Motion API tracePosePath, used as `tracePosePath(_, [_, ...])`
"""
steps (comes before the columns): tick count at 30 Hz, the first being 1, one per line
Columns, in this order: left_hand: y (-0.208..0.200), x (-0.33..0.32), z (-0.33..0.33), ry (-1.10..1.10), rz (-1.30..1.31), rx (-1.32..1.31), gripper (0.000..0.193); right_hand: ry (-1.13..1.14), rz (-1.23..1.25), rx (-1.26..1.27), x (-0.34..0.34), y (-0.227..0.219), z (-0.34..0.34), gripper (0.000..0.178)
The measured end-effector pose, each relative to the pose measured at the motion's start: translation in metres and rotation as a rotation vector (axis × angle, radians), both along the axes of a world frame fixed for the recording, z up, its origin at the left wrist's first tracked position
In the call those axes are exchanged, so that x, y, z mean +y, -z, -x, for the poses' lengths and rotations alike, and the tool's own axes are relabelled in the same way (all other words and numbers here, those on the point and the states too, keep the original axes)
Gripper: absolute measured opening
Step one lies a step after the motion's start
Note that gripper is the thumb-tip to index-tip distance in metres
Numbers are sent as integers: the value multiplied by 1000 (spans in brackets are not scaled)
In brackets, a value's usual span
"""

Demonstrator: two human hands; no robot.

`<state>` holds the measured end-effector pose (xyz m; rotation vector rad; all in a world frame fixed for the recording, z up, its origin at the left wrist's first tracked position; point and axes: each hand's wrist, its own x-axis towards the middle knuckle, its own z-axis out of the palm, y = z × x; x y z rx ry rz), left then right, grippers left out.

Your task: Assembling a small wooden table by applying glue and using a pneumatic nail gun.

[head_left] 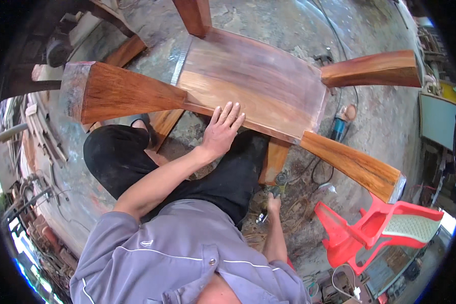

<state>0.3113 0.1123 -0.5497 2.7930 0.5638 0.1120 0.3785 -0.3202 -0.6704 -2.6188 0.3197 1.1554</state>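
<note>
An upturned wooden table or stool (248, 76) lies in front of me, its reddish-brown flared legs sticking outward. My left hand (223, 129) rests flat on the near edge of its pale, partly dusty panel, fingers stretched out and slightly apart. Low beside my right thigh, my right hand (273, 203) is closed around a dark hand tool (275, 190). A round head seems to be at the tool's far end, near a wooden piece, but its exact kind is too small to tell. The near right leg (352, 162) of the furniture points toward a red chair.
A red plastic chair (349, 230) with a pale woven-looking panel lies to the right. On the floor past the furniture's right end is a blue power tool (338, 129) with a cord. Wood strips (38, 124) and clutter line the left. A dark tool (324, 58) lies at the back.
</note>
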Motion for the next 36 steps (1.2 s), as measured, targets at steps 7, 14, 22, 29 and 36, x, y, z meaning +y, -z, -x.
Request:
tracePosePath(7, [4, -42, -37, 130, 352, -271, 41, 68, -537, 330, 92, -224, -44, 22])
tracePosePath(14, [-44, -100, -52, -81, 1772, 88, 46, 240, -878, 185, 217, -349, -96, 36])
tracePosePath(22, [-72, -116, -99, -219, 2638, -4, 46, 578, -948, 237, 256, -316, -148, 35])
tracePosePath(29, [-57, -121, -107, -241, 2615, 70, 36, 117, -512, 84, 261, -318, -165, 26])
tracePosePath(36, [-42, -135, -122, -353, 2579, 73, 29, -733, 115, -412, 300, -327, -160, 49])
